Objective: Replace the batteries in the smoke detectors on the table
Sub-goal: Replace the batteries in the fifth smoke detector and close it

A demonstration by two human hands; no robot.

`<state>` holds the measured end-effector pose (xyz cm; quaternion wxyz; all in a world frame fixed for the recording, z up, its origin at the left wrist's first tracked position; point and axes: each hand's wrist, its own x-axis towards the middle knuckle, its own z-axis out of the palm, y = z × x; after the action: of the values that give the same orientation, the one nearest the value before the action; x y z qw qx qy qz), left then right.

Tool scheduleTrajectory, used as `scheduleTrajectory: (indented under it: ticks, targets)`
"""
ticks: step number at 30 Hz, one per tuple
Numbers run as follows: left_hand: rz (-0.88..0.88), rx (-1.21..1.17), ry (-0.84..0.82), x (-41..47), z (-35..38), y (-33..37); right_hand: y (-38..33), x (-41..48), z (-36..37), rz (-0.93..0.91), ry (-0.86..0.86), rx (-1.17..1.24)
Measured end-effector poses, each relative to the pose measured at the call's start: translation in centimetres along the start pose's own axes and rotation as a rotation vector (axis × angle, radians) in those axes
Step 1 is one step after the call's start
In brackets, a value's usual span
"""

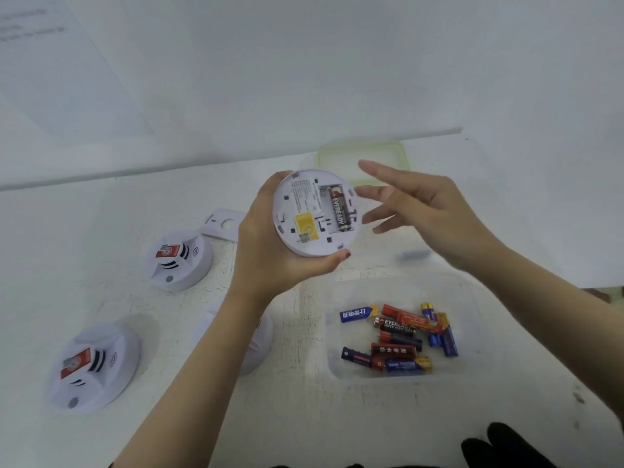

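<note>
Left hand (270, 261): smoke detector (315, 214) is gripped by the rim, held above the desk (101, 214).
Right hand (415, 204): released, fingers spread at its 3 o'clock.
Risk: Eveready battery (339, 209) could be popped loose by a tilt.

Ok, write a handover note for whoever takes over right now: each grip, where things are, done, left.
Left grip holds a smoke detector, back open, one battery seated; old or new, cannot tell.
Right grip open beside it, empty.
Cover plate on the table behind; spare batteries in the clear tub.
To do: close this one, then far detector and near detector at the left.
</note>
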<state>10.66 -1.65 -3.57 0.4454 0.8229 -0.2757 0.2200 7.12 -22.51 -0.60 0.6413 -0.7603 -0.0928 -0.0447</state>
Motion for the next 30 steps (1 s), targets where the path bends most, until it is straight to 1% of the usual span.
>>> scheduleTrajectory:
  ticks: [1,2,4,6,8,11,15,19,23,25,27,28,30]
  targets:
    - [-0.011,-0.001,0.000,0.1,0.0,-0.3,0.0,0.5,-0.8,0.048,-0.014,-0.090]
    - [-0.017,0.004,-0.006,0.0,0.0,-0.5,0.2,1.0,-1.6,0.090,-0.068,-0.250]
    - [-0.028,0.017,-0.026,-0.2,0.0,-0.9,0.5,2.0,-2.8,0.213,-0.269,-0.622]
    - [-0.037,0.020,-0.048,-0.4,0.1,-1.1,0.9,2.7,-3.3,0.317,-0.448,-0.892]
    - [-0.043,0.019,-0.062,-0.5,0.2,-1.3,1.0,3.1,-3.1,0.348,-0.531,-1.037]
    - [-0.044,0.020,-0.077,-0.5,0.2,-1.4,1.0,4.0,-2.8,0.348,-0.547,-1.147]
    - [-0.049,0.022,-0.074,-0.4,0.2,-1.3,1.2,4.7,-2.8,0.293,-0.457,-1.152]
    - [-0.051,0.025,-0.065,-0.4,0.1,-1.2,1.4,4.8,-2.7,0.344,-0.550,-1.177]
    - [-0.063,0.037,-0.063,-0.4,0.1,-1.3,2.4,4.6,-2.6,0.274,-0.509,-1.233]
    - [-0.065,0.028,-0.069,-0.4,0.1,-1.3,2.6,4.5,-2.9,0.255,-0.474,-1.141]
    - [-0.067,0.019,-0.074,-0.5,0.0,-1.2,2.3,4.2,-2.9,0.196,-0.384,-0.967]
    - [-0.068,0.022,-0.073,-0.5,0.0,-1.2,1.9,3.9,-2.8,0.125,-0.300,-0.868]
    - [-0.065,0.038,-0.065,-0.4,-0.1,-1.1,0.8,3.0,-1.9,-0.086,-0.094,-0.666]
